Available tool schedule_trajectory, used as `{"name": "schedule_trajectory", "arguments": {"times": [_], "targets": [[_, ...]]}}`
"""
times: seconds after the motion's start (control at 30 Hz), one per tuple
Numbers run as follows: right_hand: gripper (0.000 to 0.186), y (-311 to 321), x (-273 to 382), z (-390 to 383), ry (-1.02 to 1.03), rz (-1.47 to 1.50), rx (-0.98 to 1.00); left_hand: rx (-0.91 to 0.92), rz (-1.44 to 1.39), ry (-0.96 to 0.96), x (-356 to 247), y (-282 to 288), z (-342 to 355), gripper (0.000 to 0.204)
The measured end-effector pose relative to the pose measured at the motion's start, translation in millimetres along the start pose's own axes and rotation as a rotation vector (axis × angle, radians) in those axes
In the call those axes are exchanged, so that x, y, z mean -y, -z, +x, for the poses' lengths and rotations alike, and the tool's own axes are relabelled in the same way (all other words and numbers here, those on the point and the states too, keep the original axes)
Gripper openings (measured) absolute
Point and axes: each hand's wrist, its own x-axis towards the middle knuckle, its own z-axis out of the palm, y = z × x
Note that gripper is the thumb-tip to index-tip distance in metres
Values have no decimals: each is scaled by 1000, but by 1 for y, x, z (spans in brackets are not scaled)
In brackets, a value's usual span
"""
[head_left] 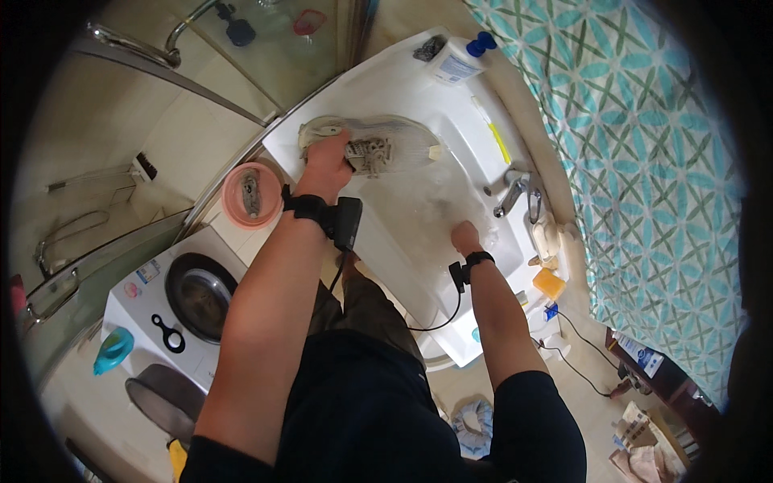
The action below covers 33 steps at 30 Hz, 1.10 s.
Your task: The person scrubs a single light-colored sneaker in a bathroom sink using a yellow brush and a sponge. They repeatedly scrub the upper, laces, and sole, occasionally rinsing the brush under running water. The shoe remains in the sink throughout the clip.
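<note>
My left hand is closed around a grey canvas shoe with loose laces, at the far left of the white basin. The shoe lies against a ridged, pale oval washboard. My right hand is down at the cloudy water, near the right side of the basin. Its fingers are curled in, and whatever they may hold is hidden. Both wrists wear black straps with small devices and cables.
A pump bottle, a yellow brush, a faucet and an orange sponge line the basin's rim. Left of it, a pink tub with another shoe stands near a washing machine. A patterned curtain hangs right.
</note>
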Motion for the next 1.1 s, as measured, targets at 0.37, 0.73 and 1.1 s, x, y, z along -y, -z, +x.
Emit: {"name": "schedule_trajectory", "arguments": {"times": [0.37,0.73,1.1], "targets": [[14,-46,-7,2,198,-131,56,-32,202,-16,6,8,19,30],[7,-29,-12,-19,133,-237,93,-97,164,10,10,7,22,29],[16,-26,-4,-28,146,-240,184,-81,89,-9,21,14,37,25]]}}
